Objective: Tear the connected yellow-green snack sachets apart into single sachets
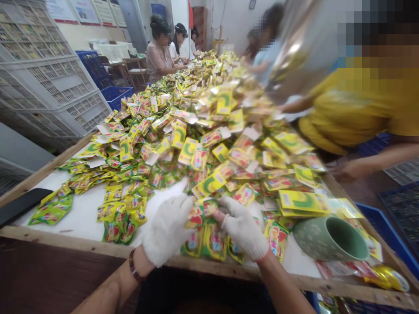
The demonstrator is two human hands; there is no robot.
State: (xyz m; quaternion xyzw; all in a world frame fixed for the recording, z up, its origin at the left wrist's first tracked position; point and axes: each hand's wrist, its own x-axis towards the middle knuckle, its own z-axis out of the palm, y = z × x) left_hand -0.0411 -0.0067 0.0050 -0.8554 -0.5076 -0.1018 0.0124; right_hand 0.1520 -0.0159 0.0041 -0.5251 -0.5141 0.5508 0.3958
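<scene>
Both my hands wear white knit gloves at the near edge of a long table [81, 213]. My left hand [168, 229] curls round a bunch of small yellow-green sachets [196, 218]. My right hand [244, 229] pinches the same bunch from the other side, one bare fingertip showing. More sachets [212, 244] lie fanned under both hands. A huge heap of sachets and yellow flat packets [203, 117] covers the table beyond.
A green cup [330, 240] lies on its side right of my hands. A dark phone [22, 203] rests on the left rim. White crates [49, 78] and blue crates [114, 93] stand left. A person in yellow [356, 109] works at right; others sit farther back.
</scene>
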